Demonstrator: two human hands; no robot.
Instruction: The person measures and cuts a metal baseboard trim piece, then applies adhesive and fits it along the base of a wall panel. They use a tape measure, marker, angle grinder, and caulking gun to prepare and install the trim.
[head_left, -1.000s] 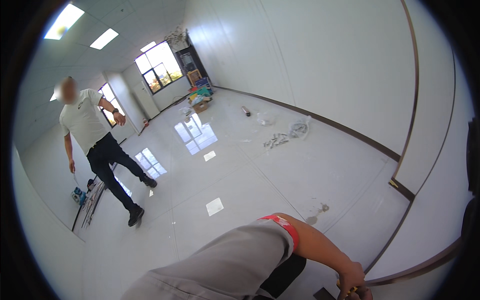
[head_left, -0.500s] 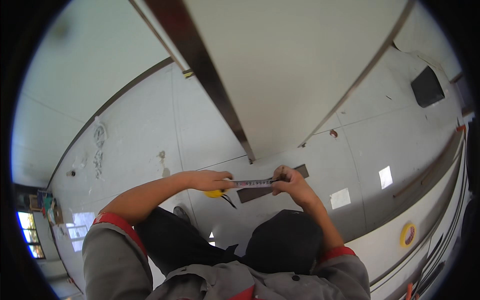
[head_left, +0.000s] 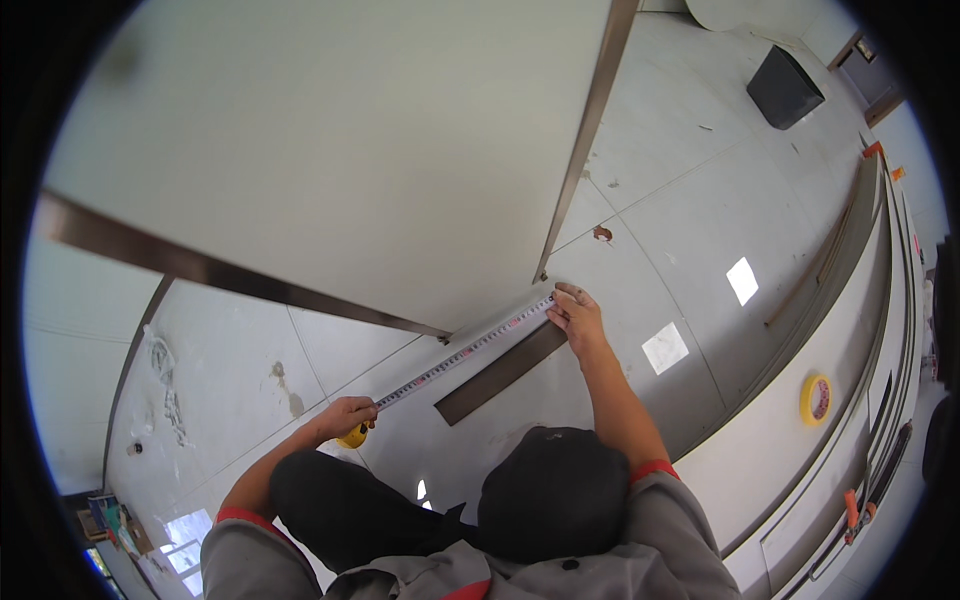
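A tape measure (head_left: 352,437) with a yellow case sits under my left hand (head_left: 347,416), whose fingers are closed around it. Its white blade (head_left: 466,351) runs out taut, slanting up to the right. At the far end my right hand (head_left: 575,309) pinches the blade's tip, close to the panel's right lower corner. Past the blade stands a large pale panel (head_left: 400,150) with brown metal edging, its bottom edge near the tape. Between the blade and my knees, a flat dark brown strip (head_left: 503,374) lies on the floor.
Long pale boards (head_left: 760,480) are stacked along the right, with a roll of yellow tape (head_left: 816,399) on them. Beyond is a dark grey bin (head_left: 785,88). A small brown roll (head_left: 602,234) lies on the tiled floor. Boxes (head_left: 105,520) stand at the lower left.
The tape has been drawn out much longer. My left hand has moved left and nearer, my right hand farther away toward the panel's corner. My view has turned to the right.
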